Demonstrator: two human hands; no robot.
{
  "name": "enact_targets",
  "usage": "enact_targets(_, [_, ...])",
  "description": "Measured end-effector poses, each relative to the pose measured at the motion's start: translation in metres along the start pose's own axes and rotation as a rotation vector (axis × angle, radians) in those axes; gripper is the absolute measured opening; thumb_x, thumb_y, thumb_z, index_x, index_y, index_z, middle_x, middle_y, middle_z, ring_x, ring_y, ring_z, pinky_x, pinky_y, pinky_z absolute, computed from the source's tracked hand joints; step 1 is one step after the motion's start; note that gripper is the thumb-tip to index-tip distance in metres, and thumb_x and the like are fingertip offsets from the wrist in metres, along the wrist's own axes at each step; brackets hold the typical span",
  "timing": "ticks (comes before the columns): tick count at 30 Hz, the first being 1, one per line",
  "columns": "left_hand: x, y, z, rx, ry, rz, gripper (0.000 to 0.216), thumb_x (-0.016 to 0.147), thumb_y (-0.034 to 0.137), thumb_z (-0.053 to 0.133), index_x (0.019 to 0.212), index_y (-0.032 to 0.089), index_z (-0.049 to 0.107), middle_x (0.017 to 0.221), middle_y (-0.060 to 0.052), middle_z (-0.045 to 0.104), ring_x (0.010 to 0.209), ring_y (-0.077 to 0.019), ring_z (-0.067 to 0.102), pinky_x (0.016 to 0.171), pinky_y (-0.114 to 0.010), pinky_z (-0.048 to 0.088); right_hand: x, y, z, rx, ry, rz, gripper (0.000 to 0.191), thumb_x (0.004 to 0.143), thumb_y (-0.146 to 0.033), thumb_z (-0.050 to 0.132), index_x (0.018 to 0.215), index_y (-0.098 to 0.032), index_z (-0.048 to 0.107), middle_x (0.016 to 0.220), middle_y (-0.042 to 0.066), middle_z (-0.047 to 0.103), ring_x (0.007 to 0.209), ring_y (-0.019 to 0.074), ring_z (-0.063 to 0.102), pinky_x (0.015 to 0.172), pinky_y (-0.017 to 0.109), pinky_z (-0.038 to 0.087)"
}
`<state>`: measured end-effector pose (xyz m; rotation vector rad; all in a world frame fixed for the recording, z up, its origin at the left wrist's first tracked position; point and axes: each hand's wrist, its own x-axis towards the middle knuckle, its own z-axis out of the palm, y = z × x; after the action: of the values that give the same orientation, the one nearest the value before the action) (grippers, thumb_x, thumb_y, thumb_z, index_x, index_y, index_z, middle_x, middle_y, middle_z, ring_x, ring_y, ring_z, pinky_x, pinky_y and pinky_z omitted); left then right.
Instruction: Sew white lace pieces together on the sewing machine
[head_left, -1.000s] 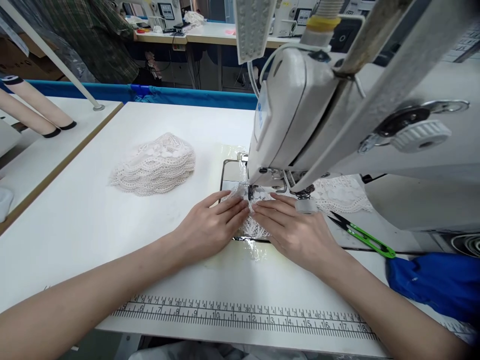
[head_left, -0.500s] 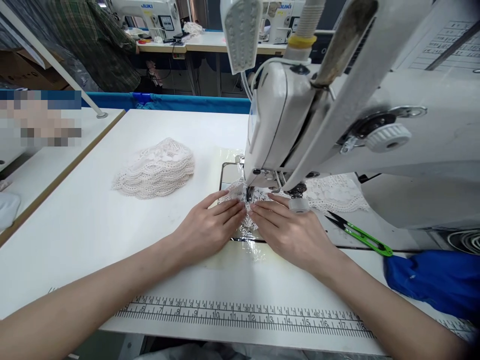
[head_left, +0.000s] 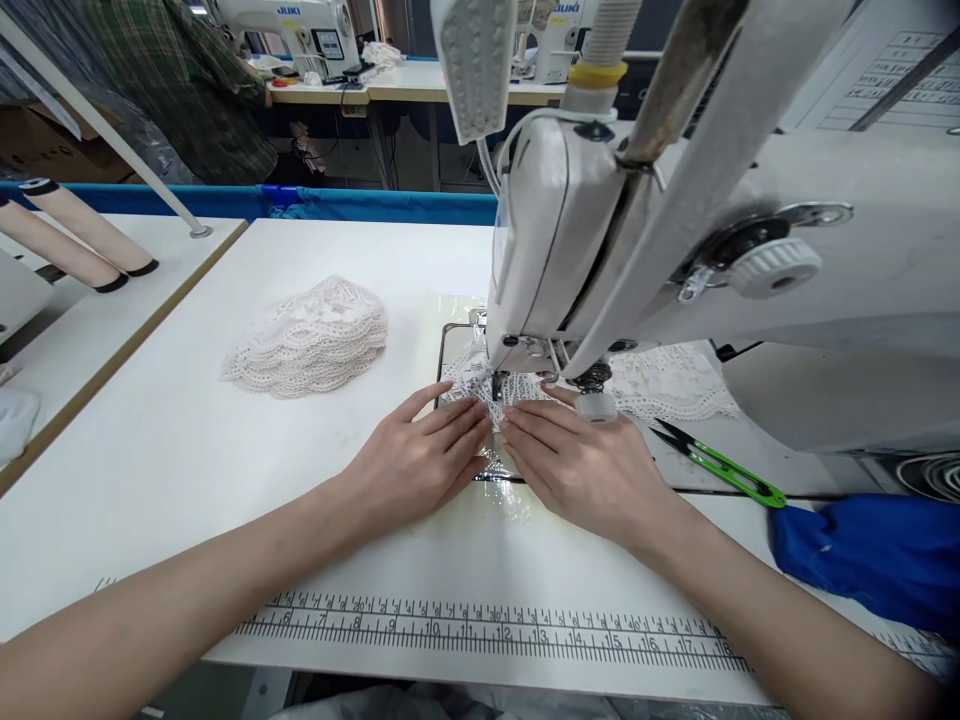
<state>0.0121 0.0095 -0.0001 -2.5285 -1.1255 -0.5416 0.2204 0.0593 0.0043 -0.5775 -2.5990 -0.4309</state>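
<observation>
White lace fabric [head_left: 517, 388] lies beneath the presser foot [head_left: 496, 385] of a white sewing machine [head_left: 544, 230]. My left hand [head_left: 420, 450] rests on the lace left of the foot, palm down with fingers stretched out flat. On the other side my right hand [head_left: 581, 460] lies flat on the lace, its fingertips pointing toward the foot. The two sets of fingertips are close together, with a narrow gap just in front of the foot. Part of the lace is hidden under my fingers and the machine head.
A stack of lace pieces [head_left: 311, 338] lies at left on the white table [head_left: 225, 480]. More lace [head_left: 667, 385] is behind the machine head. Green thread snips [head_left: 724, 465] and blue cloth [head_left: 862, 560] are at right. A printed ruler [head_left: 480, 630] runs along the front edge. Another person's sleeve [head_left: 180, 90] shows behind.
The lace has moved away from me under the foot, so less of it shows in front. My hands stay almost in place; the left thumb shows more.
</observation>
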Motion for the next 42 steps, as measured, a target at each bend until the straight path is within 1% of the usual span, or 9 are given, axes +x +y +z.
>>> enact_targets(15, [0.005,-0.009,0.008,-0.084,-0.074,-0.129,0.038,0.098,0.035,0.044,0.122,0.011,0.060,0.124,-0.012,0.064,0.118,-0.0247,0.060,0.110,-0.051,0.036,0.005,0.003,0.005,-0.076,-0.059,0.128,0.020,0.093,-0.027,0.054,0.098,-0.019,0.072,0.106,0.006,0.072,0.091,0.0202,0.066,0.073,0.033,0.049])
enact_targets(19, [0.007,-0.014,0.010,-0.132,-0.082,-0.178,0.038,0.098,0.036,0.044,0.125,0.014,0.059,0.127,-0.011,0.063,0.119,-0.0246,0.058,0.112,-0.051,0.033,0.004,0.005,0.005,-0.048,-0.063,0.117,0.021,0.093,-0.027,0.054,0.102,-0.018,0.071,0.106,0.008,0.072,0.095,0.0218,0.066,0.077,0.035,0.050])
enact_targets(24, [0.006,-0.018,0.013,-0.150,-0.128,-0.240,0.042,0.098,0.038,0.042,0.130,0.014,0.055,0.133,-0.011,0.058,0.127,-0.0265,0.052,0.114,-0.054,0.027,0.005,0.007,0.000,-0.031,-0.073,0.100,0.022,0.095,-0.028,0.051,0.102,-0.019,0.071,0.113,0.004,0.071,0.097,0.0211,0.065,0.087,0.037,0.049])
enact_targets(30, [0.006,-0.019,0.014,-0.117,-0.130,-0.266,0.044,0.097,0.040,0.043,0.132,0.016,0.052,0.135,-0.011,0.056,0.128,-0.0280,0.050,0.114,-0.055,0.027,0.005,0.008,-0.004,-0.005,-0.070,0.113,0.023,0.095,-0.028,0.052,0.103,-0.018,0.071,0.105,0.006,0.073,0.093,0.0208,0.066,0.084,0.036,0.048])
enact_targets(33, [0.007,-0.015,0.010,-0.012,-0.113,-0.265,0.041,0.096,0.037,0.046,0.128,0.013,0.055,0.127,-0.014,0.061,0.118,-0.0296,0.056,0.110,-0.056,0.033,0.003,0.010,-0.003,-0.044,-0.062,0.117,0.026,0.096,-0.030,0.050,0.104,-0.018,0.071,0.092,0.006,0.075,0.093,0.0212,0.066,0.084,0.035,0.048])
enact_targets(35, [0.007,-0.008,0.005,0.076,-0.093,-0.245,0.037,0.095,0.036,0.049,0.119,0.010,0.060,0.110,-0.015,0.067,0.099,-0.0284,0.064,0.097,-0.053,0.045,0.001,0.012,-0.003,-0.055,-0.045,0.113,0.025,0.095,-0.029,0.050,0.104,-0.017,0.071,0.084,0.005,0.075,0.091,0.0209,0.066,0.084,0.035,0.047])
enact_targets(38, [0.003,0.003,-0.006,-0.037,-0.085,-0.060,0.027,0.097,0.028,0.046,0.112,0.011,0.060,0.086,-0.007,0.068,0.071,-0.0174,0.063,0.067,-0.034,0.053,0.001,0.014,-0.003,-0.032,-0.012,0.102,0.021,0.093,-0.025,0.053,0.101,-0.017,0.071,0.079,0.005,0.074,0.085,0.0205,0.066,0.082,0.035,0.047])
enact_targets(40, [0.001,0.005,-0.012,-0.209,-0.057,0.081,0.027,0.097,0.016,0.040,0.120,0.012,0.054,0.093,-0.006,0.068,0.076,-0.0139,0.063,0.065,-0.027,0.052,0.001,0.013,-0.003,-0.024,0.002,0.092,0.019,0.092,-0.022,0.054,0.099,-0.017,0.072,0.079,0.005,0.074,0.081,0.0200,0.066,0.076,0.034,0.046])
enact_targets(42, [-0.001,0.000,-0.016,-0.265,-0.036,0.047,0.033,0.096,0.009,0.037,0.127,0.014,0.048,0.109,-0.008,0.066,0.096,-0.0156,0.062,0.076,-0.027,0.052,0.001,0.012,-0.003,-0.034,0.005,0.094,0.019,0.091,-0.022,0.054,0.096,-0.018,0.072,0.079,0.004,0.073,0.077,0.0186,0.065,0.067,0.032,0.044])
